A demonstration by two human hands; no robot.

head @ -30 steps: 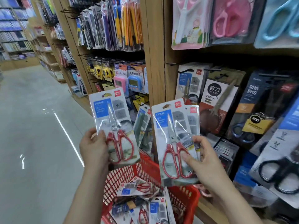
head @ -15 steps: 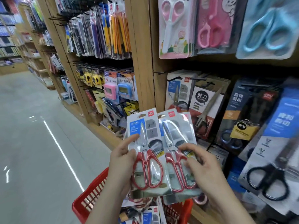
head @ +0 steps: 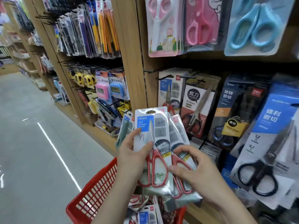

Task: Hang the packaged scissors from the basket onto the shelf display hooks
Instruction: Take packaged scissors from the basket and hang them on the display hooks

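Centre frame, both forearms rise from the bottom edge: the left hand (head: 131,152) grips the front scissors pack (head: 152,131), thumb across its face and forefinger up its left edge. The right hand (head: 194,172) pinches the second pack (head: 179,131), fanned just behind, fingers arched over the red handles. Both packs are above the red basket (head: 97,188) at lower centre, below the shelf hooks (head: 149,71).

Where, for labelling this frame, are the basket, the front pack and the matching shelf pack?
basket (head: 97,194): head view, red mesh wall.
front pack (head: 144,124): head view, blue label.
shelf pack (head: 165,88): head view, blue label.
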